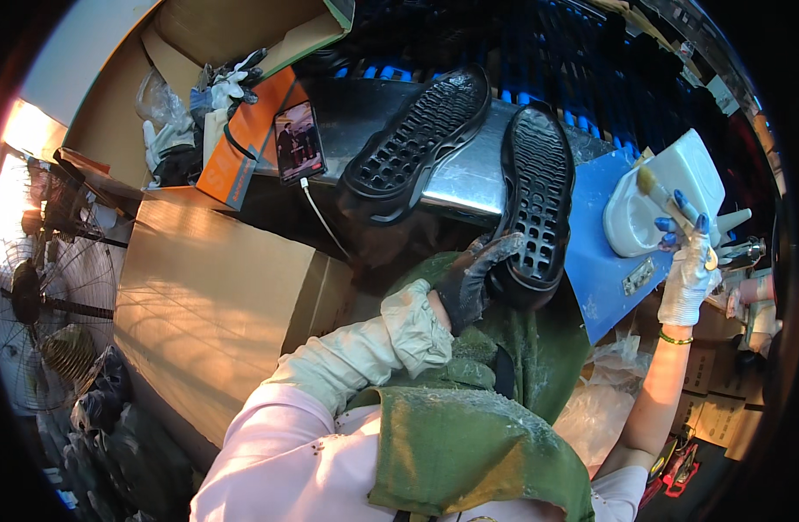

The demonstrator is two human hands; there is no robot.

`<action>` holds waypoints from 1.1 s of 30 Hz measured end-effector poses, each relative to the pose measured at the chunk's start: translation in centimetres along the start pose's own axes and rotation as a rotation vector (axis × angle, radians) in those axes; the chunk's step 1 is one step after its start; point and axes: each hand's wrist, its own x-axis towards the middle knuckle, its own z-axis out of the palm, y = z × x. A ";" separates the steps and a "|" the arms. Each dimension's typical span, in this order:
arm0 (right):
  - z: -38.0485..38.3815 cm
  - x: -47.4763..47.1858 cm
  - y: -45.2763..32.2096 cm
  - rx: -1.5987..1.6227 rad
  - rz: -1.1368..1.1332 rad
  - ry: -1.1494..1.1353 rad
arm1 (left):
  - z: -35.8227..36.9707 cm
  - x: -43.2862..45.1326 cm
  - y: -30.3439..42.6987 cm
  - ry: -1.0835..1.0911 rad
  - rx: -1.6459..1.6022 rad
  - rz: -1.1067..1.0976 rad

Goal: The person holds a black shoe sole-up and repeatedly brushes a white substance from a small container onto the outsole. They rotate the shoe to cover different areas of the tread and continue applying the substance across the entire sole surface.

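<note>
My left hand (468,280), in a dark glove, grips the heel edge of a black shoe sole (538,189) with a grid of square hollows. A second black sole (418,140) lies to its left on a shiny metal plate (468,186), hollowed face up. In my right hand (690,267), gloved in white with blue fingertips, is a brush (653,184). Its bristles point up and left, over the mouth of a white plastic container (683,176) cut open at the side. That container rests on a blue board (598,254).
Behind the plate runs a conveyor with blue rollers (572,121). A phone (299,142) on a white cable leans against an orange box (233,176). To the left are a large cardboard box (210,287), an open carton (106,124) holding gloves, and a wire-caged fan (60,307).
</note>
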 end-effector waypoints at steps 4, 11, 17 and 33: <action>-1.7 -0.5 -0.5 -0.195 0.137 0.025 | 0.4 -2.0 1.7 -0.161 -0.328 -0.180; -0.5 -0.4 0.2 -0.246 0.227 -0.190 | -0.5 -3.4 1.7 -0.248 -0.865 -0.450; -5.4 -2.0 1.2 0.188 0.336 0.250 | -0.2 -3.7 1.8 -0.110 -0.645 -0.496; 15.1 -9.7 -3.9 0.043 0.252 -0.444 | -1.6 -4.7 0.3 -0.124 -0.642 -0.398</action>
